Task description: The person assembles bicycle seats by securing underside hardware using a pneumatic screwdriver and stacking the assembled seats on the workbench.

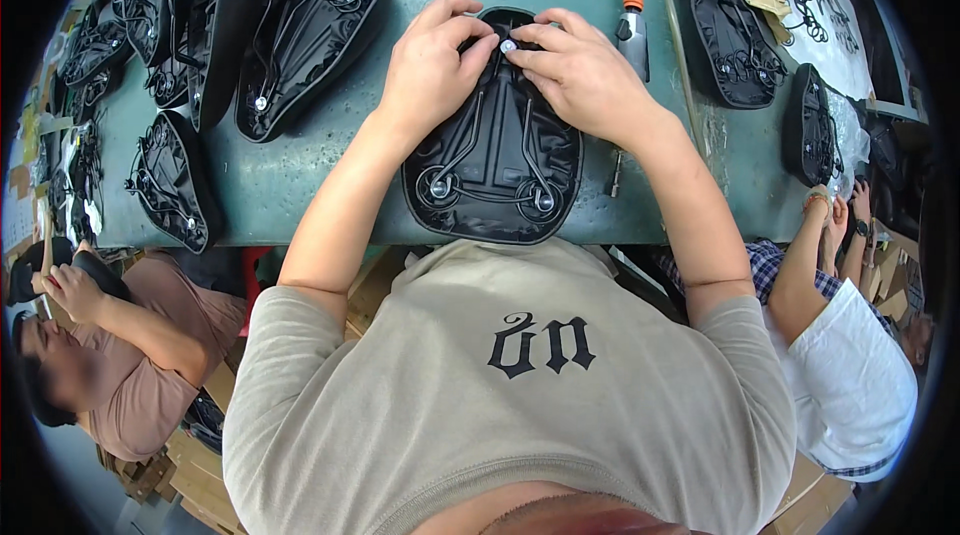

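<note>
Head view shows a black bicycle saddle lying upside down on the green table, right at its near edge, in front of the person. Both hands rest on its far end: the left hand pinches the narrow tip, and the right hand pinches a small silver bolt there. A power screwdriver lies just beside the right hand.

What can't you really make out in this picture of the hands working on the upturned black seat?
Head view only:
- Small silver part at the seat nose: too small to identify, half covered by fingertips.
- Left hand and right hand: the grip on that part is hidden by the fingers themselves.
- Seat nose: covered by both hands.
- Power tool: its top is cut off by the picture's upper edge.
</note>
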`<state>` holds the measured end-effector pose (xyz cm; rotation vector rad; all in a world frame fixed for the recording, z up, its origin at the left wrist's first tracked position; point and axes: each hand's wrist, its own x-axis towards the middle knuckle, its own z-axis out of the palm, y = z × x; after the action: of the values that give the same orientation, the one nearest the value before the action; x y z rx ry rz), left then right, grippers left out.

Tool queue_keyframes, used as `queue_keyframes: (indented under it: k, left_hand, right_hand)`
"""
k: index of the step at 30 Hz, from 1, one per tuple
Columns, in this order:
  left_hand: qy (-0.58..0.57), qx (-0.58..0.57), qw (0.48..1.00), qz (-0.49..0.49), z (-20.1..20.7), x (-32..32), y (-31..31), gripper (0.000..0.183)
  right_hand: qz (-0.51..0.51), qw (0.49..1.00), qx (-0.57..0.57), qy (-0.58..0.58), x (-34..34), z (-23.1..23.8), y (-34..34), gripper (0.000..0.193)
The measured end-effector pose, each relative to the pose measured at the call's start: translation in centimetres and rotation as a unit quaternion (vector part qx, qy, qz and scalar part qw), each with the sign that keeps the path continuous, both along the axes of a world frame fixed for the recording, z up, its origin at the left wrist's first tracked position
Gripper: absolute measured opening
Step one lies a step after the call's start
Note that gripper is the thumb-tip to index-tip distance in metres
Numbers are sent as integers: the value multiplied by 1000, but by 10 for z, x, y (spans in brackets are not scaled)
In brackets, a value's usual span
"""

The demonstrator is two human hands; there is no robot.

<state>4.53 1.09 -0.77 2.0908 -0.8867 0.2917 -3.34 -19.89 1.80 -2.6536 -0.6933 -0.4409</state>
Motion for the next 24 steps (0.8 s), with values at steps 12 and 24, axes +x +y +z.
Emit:
queue_keyframes:
  k: [12, 24]
  left_hand:
    - [-67, 85, 985, -136, 19, 12, -13, 23]
    - [-21, 40, 995, -89, 18, -1, -9, 15]
  right_hand:
    - [-20, 994, 103, 39, 25, -7, -4, 15]
    - [-44, 992, 115, 18, 17, -24, 4, 9]
